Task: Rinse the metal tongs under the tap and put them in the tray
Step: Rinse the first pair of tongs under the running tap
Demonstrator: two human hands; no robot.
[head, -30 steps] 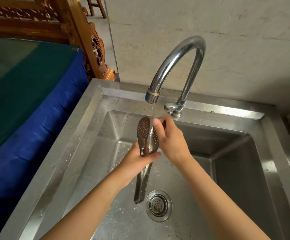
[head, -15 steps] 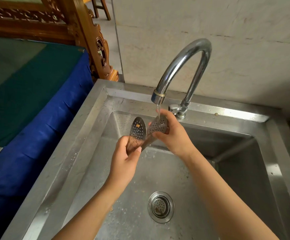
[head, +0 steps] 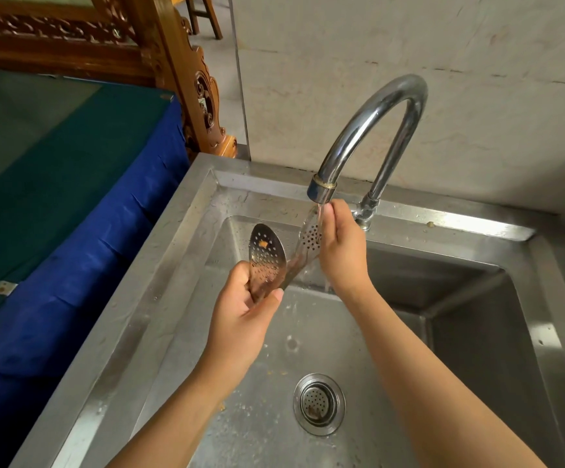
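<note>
The metal tongs (head: 267, 256) have two perforated spoon-shaped heads, spread apart over the steel sink (head: 159, 298). My left hand (head: 244, 319) grips them around the handle, just below the left head, which carries a small orange food speck. Water runs from the curved chrome tap (head: 372, 130) onto the right head. My right hand (head: 340, 251) holds that right head under the stream, fingers along its back and fingertips at its top. No tray is in view.
The sink drain strainer (head: 319, 403) lies low in the wet basin, with small food bits near it. A blue and green covered table (head: 54, 197) stands to the left. A carved wooden frame (head: 186, 72) rises behind it, beside a pale wall.
The tongs went from upright and closed to tilted with their heads spread apart. My left hand slid up to just below the left head. My right hand moved up under the spout.
</note>
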